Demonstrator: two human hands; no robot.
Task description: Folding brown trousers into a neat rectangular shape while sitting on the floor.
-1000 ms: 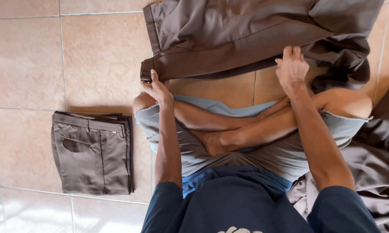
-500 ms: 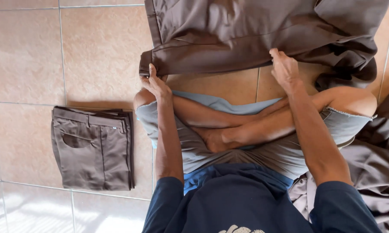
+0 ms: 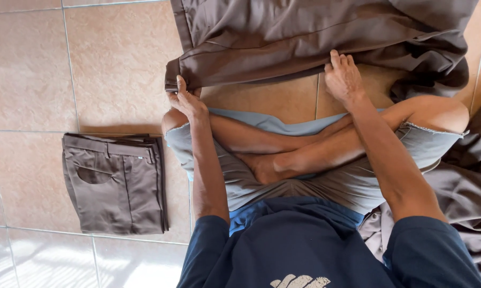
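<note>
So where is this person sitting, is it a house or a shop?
Probably a room in a house, though I can't be sure. The person sits cross-legged on a tiled floor, both hands on brown trousers spread out there, with a folded pair beside them and more brown cloth heaped nearby.

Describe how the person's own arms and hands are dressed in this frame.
Both arms are bare from above the elbow down. Short dark navy sleeves cover the upper arms: left sleeve, right sleeve. The left hand and right hand are bare; no gloves, rings, watch or wristbands show.
</note>
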